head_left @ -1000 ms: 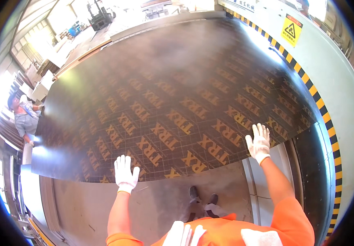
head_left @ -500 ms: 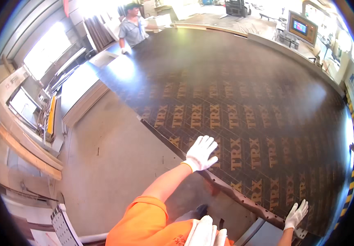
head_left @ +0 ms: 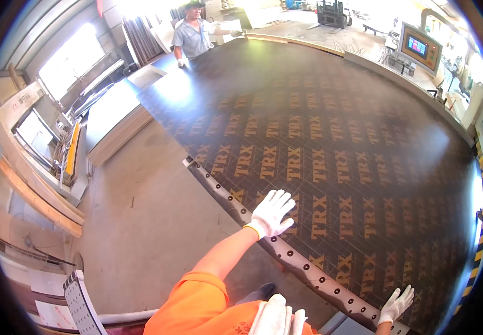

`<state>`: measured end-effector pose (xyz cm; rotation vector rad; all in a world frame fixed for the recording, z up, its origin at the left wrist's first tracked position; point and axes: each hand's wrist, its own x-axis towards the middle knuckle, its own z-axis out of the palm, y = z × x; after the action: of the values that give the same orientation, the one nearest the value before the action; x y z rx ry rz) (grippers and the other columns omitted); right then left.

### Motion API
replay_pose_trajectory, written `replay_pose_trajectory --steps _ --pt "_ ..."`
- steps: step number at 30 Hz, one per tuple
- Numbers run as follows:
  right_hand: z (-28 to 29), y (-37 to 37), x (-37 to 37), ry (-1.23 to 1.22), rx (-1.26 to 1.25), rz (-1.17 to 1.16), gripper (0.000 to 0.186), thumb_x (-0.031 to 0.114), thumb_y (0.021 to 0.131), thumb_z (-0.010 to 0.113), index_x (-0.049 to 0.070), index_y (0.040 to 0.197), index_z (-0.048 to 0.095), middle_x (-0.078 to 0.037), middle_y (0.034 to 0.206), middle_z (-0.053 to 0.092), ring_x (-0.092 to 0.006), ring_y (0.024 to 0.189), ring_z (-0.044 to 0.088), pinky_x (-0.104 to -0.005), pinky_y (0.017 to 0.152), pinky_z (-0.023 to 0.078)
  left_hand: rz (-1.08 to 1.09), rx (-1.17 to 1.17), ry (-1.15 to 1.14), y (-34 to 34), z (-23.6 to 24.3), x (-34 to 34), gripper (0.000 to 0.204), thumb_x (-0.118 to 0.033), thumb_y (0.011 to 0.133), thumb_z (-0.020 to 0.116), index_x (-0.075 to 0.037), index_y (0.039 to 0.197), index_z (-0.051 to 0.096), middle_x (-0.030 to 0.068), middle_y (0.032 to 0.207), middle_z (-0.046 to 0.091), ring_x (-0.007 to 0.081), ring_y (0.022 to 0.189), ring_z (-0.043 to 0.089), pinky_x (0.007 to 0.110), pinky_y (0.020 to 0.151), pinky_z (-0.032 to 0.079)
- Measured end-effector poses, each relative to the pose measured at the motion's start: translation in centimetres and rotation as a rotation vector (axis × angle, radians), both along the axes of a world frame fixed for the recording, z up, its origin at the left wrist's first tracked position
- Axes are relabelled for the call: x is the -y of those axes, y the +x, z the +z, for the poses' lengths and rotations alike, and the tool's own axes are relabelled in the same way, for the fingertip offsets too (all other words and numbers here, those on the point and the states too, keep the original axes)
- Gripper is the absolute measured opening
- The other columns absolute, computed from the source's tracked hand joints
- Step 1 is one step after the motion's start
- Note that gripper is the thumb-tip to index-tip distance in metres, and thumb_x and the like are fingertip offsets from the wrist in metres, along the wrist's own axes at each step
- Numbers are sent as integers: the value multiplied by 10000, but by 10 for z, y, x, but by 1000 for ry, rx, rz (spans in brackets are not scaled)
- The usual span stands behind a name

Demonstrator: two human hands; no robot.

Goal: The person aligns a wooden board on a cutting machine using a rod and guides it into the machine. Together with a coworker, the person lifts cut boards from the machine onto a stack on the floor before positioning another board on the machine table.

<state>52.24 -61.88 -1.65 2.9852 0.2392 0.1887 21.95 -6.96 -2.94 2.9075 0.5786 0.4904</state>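
Observation:
A large dark brown panel [head_left: 331, 162], printed all over with rows of yellowish lettering, lies flat in front of me. My left hand [head_left: 273, 214], in a white knit glove, rests palm down on its near left edge with the fingers spread. Farther right, my right hand [head_left: 396, 304], gloved the same way, lies flat near the panel's close corner, fingers stretched out. Neither hand grips anything. Along the near side, a pale metal table edge [head_left: 290, 253] with a row of dark round holes shows beside the panel. Whatever lies under the panel is hidden.
Across the panel, a co-worker [head_left: 195, 36] in a grey shirt stands at the far left corner. A stack of boards [head_left: 119, 125] is on the left. A control screen [head_left: 420, 47] stands at the far right, above a long rail [head_left: 409, 84]. A forklift [head_left: 332, 14] is behind.
The panel has shifted away from the near table edge, baring more of the holed strip. Both my hands stay on it, lying slightly farther left in view. The co-worker's head has turned toward me.

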Motion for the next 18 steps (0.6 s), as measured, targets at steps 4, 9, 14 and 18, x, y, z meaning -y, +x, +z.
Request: replay_pose_trajectory --steps 4,9,14,18 --pt "6 -7 -7 12 21 -4 609 402 1116 412 23 1592 436 -220 1680 369 -407 1542 347 -513 1309 195 18 20 38 -1 1 0 612 -431 957 640 -61 1441 588 221 1555 514 411 1493 410 516 1294 241" --pt "16 -20 -2 56 12 -24 615 398 1103 422 26 1591 446 -227 1683 365 -410 1554 331 -509 1312 188 110 -71 -21 20 25 42 558 -417 933 660 -26 1329 618 219 1448 558 412 1417 460 529 1255 291" --pt "27 -30 -10 105 -23 -5 623 396 1088 442 22 1587 448 -225 1688 356 -408 1564 312 -509 1319 174 -152 35 -63 55 23 133 695 -508 947 638 -13 1432 585 228 1532 525 409 1479 421 520 1287 250" --pt "25 -28 -8 119 -17 7 619 392 1085 438 26 1584 453 -221 1689 356 -404 1568 306 -507 1327 160 -167 50 -65 63 13 138 692 -513 983 614 -17 1464 581 233 1580 503 405 1515 402 525 1304 226"
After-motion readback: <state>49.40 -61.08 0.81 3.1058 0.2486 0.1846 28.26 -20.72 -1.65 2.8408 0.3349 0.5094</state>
